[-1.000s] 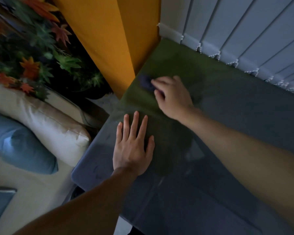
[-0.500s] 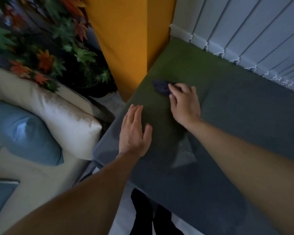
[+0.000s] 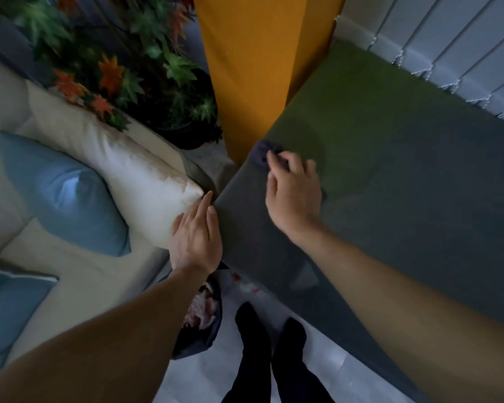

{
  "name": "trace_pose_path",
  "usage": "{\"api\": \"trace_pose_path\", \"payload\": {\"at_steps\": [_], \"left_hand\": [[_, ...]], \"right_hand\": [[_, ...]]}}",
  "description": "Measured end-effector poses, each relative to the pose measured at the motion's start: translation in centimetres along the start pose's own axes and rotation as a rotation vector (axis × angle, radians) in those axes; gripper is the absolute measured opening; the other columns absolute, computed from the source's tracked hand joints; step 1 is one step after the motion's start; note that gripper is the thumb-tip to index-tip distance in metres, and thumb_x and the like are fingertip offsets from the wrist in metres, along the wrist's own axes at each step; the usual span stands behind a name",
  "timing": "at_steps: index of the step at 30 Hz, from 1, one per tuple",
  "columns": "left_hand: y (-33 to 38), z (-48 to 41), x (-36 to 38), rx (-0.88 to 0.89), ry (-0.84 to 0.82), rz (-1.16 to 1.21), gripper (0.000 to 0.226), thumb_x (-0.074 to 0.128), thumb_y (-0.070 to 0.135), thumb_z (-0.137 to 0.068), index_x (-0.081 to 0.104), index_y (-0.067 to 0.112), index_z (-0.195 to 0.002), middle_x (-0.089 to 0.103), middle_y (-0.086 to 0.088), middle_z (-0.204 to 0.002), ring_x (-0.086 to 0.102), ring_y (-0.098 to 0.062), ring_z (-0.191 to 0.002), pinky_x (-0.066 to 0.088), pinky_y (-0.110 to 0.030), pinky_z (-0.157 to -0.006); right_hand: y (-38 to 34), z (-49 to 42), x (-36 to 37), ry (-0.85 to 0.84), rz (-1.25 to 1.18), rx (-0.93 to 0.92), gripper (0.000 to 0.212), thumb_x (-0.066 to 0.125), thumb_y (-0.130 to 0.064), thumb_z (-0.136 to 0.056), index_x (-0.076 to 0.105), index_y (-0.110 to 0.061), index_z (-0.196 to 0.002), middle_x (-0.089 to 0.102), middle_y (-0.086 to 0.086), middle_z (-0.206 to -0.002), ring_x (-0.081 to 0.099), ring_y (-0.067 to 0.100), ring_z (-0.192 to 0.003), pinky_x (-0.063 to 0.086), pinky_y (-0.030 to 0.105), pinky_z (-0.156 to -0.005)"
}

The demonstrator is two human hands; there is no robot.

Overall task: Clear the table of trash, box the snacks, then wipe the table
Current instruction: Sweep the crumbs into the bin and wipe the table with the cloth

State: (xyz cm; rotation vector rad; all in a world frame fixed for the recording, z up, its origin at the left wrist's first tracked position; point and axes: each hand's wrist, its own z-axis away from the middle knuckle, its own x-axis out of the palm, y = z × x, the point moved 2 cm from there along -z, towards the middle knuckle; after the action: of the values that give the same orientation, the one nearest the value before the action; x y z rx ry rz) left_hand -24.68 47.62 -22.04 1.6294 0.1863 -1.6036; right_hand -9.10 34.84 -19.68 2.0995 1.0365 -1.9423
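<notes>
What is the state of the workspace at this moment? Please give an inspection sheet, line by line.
Surface: table, dark glossy top, bare apart from the cloth.
Job's things: dark cloth on the table's left edge, under the right hand's fingertips.
Clutter: bin on the floor by the table's corner, crumpled trash inside.
Hands: right hand presses on the cloth; left hand open, at the table's corner beside the white cushion.
Cables: nothing seen.
Surroundings: sofa with blue cushion, plant, yellow curtain, blinds.

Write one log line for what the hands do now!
step: wiping | right hand: cloth on table | left hand: table edge
</notes>
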Motion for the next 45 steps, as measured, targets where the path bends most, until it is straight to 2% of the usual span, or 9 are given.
{"api": "trace_pose_path", "payload": {"at_steps": [4, 6, 10, 17, 22, 27, 34, 40, 45], "left_hand": [[0.1, 0.0, 0.1, 0.011, -0.014, -0.058, 0.063, 0.004, 0.046, -0.103, 0.026, 0.025, -0.158, 0.025, 0.003, -0.165, 0.013, -0.013, -0.154, 0.002, -0.038, -0.126], [0.0, 0.1, 0.2, 0.004, -0.010, -0.089, 0.063, 0.002, 0.046, -0.103, 0.019, 0.026, -0.160, 0.012, 0.002, -0.168, 0.002, -0.013, -0.155, -0.004, -0.039, -0.126], [-0.1, 0.1, 0.3, -0.006, -0.015, -0.097, 0.063, -0.001, 0.048, -0.102, 0.010, 0.026, -0.161, 0.002, 0.001, -0.169, -0.006, -0.013, -0.155, -0.009, -0.038, -0.125], [-0.2, 0.2, 0.2, -0.005, -0.031, -0.109, 0.063, -0.003, 0.047, -0.101, 0.004, 0.028, -0.161, -0.002, 0.003, -0.169, -0.009, -0.012, -0.154, -0.010, -0.039, -0.125], [0.1, -0.1, 0.1, 0.016, -0.058, -0.171, 0.057, 0.005, 0.041, -0.106, 0.004, 0.027, -0.161, -0.003, -0.001, -0.169, -0.009, -0.015, -0.155, -0.009, -0.041, -0.125], [0.9, -0.4, -0.4, 0.060, -0.045, -0.286, 0.063, 0.001, 0.043, -0.101, 0.007, 0.023, -0.161, 0.001, -0.002, -0.169, -0.006, -0.018, -0.155, -0.007, -0.044, -0.125], [7.1, -2.3, 0.7, 0.391, -0.102, -0.289, 0.061, 0.022, 0.040, -0.102, 0.023, 0.019, -0.159, 0.016, -0.003, -0.167, 0.009, -0.025, -0.155, 0.007, -0.044, -0.126], [13.6, -4.4, 3.3, 0.459, -0.102, -0.277, 0.056, 0.027, 0.037, -0.107, 0.020, 0.019, -0.160, 0.012, -0.003, -0.168, 0.007, -0.024, -0.155, 0.006, -0.043, -0.126], [18.7, -6.4, 5.8, 0.459, -0.140, -0.247, 0.059, 0.024, 0.043, -0.107, 0.010, 0.025, -0.161, 0.002, 0.001, -0.169, -0.003, -0.022, -0.155, -0.001, -0.042, -0.126]], "right_hand": [[-1.1, 4.5, -0.3, -0.163, -0.069, -0.450, 0.042, 0.048, -0.022, -0.094, 0.060, -0.018, -0.134, 0.059, 0.003, -0.127, 0.051, 0.030, -0.098, 0.048, 0.047, -0.079], [0.2, 3.6, -0.5, -0.148, -0.052, -0.404, 0.042, 0.048, -0.020, -0.093, 0.062, -0.017, -0.132, 0.060, 0.004, -0.124, 0.051, 0.030, -0.097, 0.049, 0.046, -0.079], [0.1, 3.1, -1.1, -0.034, -0.058, -0.049, 0.047, 0.044, -0.021, -0.089, 0.063, -0.021, -0.132, 0.058, 0.001, -0.123, 0.048, 0.029, -0.096, 0.048, 0.046, -0.080], [-0.1, 7.7, -1.7, -0.196, -0.083, -0.498, 0.042, 0.051, -0.016, -0.088, 0.066, -0.021, -0.127, 0.061, 0.003, -0.118, 0.053, 0.029, -0.092, 0.048, 0.043, -0.072], [-0.2, 7.1, -1.5, -0.073, -0.109, -0.143, 0.043, 0.052, -0.020, -0.087, 0.066, -0.023, -0.127, 0.058, 0.003, -0.119, 0.051, 0.031, -0.094, 0.047, 0.045, -0.076], [1.4, 11.6, -2.9, -0.183, -0.138, -0.563, 0.037, 0.053, -0.016, -0.093, 0.066, -0.022, -0.128, 0.062, 0.006, -0.117, 0.055, 0.029, -0.091, 0.050, 0.042, -0.075], [10.0, 6.4, -5.3, 0.050, -0.044, 0.063, 0.044, 0.050, -0.016, -0.087, 0.067, -0.026, -0.126, 0.058, 0.003, -0.118, 0.052, 0.031, -0.096, 0.051, 0.044, -0.078], [11.0, 11.2, -6.3, -0.117, -0.020, -0.395, 0.040, 0.049, -0.019, -0.091, 0.067, -0.025, -0.127, 0.062, 0.006, -0.115, 0.058, 0.031, -0.089, 0.052, 0.041, -0.075], [17.8, 7.1, -8.2, 0.121, 0.038, 0.208, 0.046, 0.053, -0.010, -0.086, 0.066, -0.023, -0.128, 0.056, 0.007, -0.118, 0.049, 0.032, -0.095, 0.051, 0.047, -0.081]]}}
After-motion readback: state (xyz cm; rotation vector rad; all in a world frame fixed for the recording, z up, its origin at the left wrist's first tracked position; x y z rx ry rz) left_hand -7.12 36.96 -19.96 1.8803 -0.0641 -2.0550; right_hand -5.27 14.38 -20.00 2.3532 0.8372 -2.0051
